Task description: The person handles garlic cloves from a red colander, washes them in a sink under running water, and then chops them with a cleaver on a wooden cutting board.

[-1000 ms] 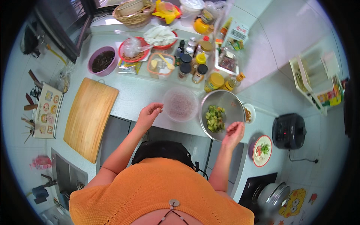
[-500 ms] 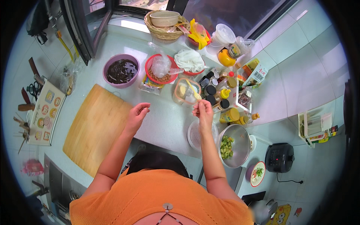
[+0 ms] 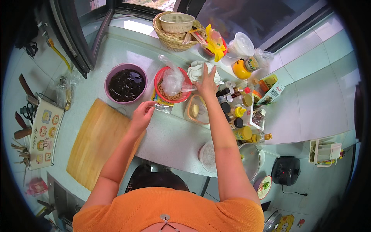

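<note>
My right hand point(image 3: 207, 82) reaches forward with its fingers spread over a crumpled white cloth point(image 3: 198, 71), touching it. Under that arm, partly covered, stands a clear plastic tub point(image 3: 188, 113) with an orange rim and something pale yellow inside. My left hand point(image 3: 142, 115) hovers past the corner of a wooden cutting board point(image 3: 98, 139), fingers loosely curled and nothing seen in them. Beyond it are a purple bowl point(image 3: 107, 91) of dark strips in liquid and a red bowl point(image 3: 157, 79) of brown nuts or beans with a clear plastic bag point(image 3: 172, 82) on top.
Sauce bottles and jars point(image 3: 237, 112) crowd the right side. A steel bowl point(image 3: 252, 162), partly behind my right forearm, stands near a round translucent lid point(image 3: 208, 156). A wicker basket point(image 3: 174, 41) sits by the window. A black cooker point(image 3: 286, 170) is far right.
My right hand has moved forward from the plastic tub to the white cloth, its fingers going from pinched to spread. The pale spoon at the tub no longer shows. My left hand has barely moved.
</note>
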